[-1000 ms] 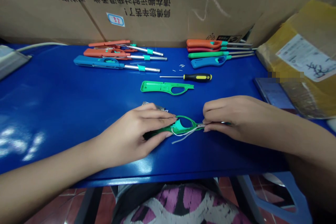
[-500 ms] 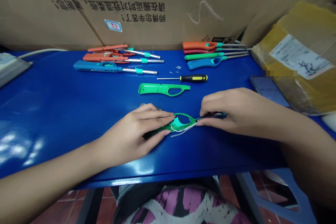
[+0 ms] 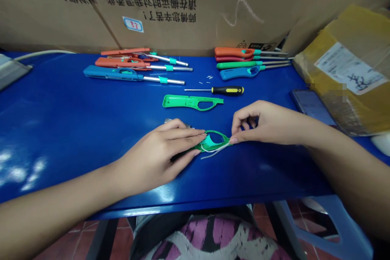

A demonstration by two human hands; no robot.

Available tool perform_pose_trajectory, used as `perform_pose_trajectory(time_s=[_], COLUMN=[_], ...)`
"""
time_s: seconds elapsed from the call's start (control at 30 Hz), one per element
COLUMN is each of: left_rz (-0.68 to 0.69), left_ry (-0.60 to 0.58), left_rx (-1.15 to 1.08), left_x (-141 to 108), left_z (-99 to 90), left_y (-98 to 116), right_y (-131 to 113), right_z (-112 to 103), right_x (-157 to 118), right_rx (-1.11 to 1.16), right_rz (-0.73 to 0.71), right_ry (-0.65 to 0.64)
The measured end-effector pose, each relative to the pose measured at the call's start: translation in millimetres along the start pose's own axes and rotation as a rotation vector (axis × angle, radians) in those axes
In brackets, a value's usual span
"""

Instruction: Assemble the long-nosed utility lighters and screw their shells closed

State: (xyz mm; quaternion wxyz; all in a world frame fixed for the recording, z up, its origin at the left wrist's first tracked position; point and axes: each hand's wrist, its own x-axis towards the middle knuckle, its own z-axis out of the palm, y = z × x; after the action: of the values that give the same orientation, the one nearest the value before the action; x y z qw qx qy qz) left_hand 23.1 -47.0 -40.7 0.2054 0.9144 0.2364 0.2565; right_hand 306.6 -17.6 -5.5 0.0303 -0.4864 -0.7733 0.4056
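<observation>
A green lighter casing half (image 3: 219, 133) lies open side up on the table, with a teal trigger (image 3: 208, 141) and a thin white wire (image 3: 213, 152) showing. My left hand (image 3: 166, 146) is closed over its handle end and hides most of it. At the casing's narrow right tip, my right hand (image 3: 256, 124) pinches with thumb and forefinger, its other fingers curled. Whether the pinch also takes in the wire cannot be told. Behind my left hand, a small metallic piece (image 3: 189, 126) is partly hidden. A second green casing half (image 3: 189, 102) lies just beyond.
A black-and-yellow screwdriver (image 3: 228, 90) and several tiny screws (image 3: 209, 76) lie further back. Long lighters (image 3: 114, 73) sit at back left, more lighters (image 3: 237, 74) at back right. A phone (image 3: 312, 105) rests beside a taped package (image 3: 335, 48). Cardboard (image 3: 170, 32) walls the rear.
The dark slim piece in my right hand is no longer visible there. My right fingers have shifted left, onto the casing's tip. My left hand stays on the casing; the view has shifted slightly.
</observation>
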Motion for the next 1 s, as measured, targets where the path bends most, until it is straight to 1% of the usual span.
perform_pose_trajectory(time_s=[0.17, 0.3, 0.4, 0.5, 0.63, 0.7, 0.8, 1.0], left_rz=[-0.008, -0.012, -0.015, -0.01, -0.004, -0.012, -0.019, -0.075], left_ry=[-0.007, -0.007, -0.001, 0.001, -0.005, -0.003, 0.013, 0.014], left_rx=[0.001, -0.003, -0.016, -0.005, 0.02, 0.027, 0.024, -0.007], left_x=[1, 1, 1, 1, 0, 0, 2, 6], left_z=[0.8, 0.6, 0.4, -0.2, -2.1, -2.6, -1.8, 3.5], left_y=[0, 0, -1, -1, 0, 2, 4, 7], right_y=[-4, -6, -7, -8, -10, -11, -12, -12], right_z=[2, 7, 9, 9, 7, 9, 13, 17], right_x=[2, 3, 1, -4, -8, -8, -6, -2], right_rx=[0.013, 0.04, 0.027, -0.023, -0.059, -0.07, -0.09, -0.137], right_rz=[0.038, 0.084, 0.069, -0.027, -0.265, -0.356, -0.404, -0.413], right_ry=[-0.007, 0.023, 0.049, 0.055, 0.046, 0.042, 0.042, 0.01])
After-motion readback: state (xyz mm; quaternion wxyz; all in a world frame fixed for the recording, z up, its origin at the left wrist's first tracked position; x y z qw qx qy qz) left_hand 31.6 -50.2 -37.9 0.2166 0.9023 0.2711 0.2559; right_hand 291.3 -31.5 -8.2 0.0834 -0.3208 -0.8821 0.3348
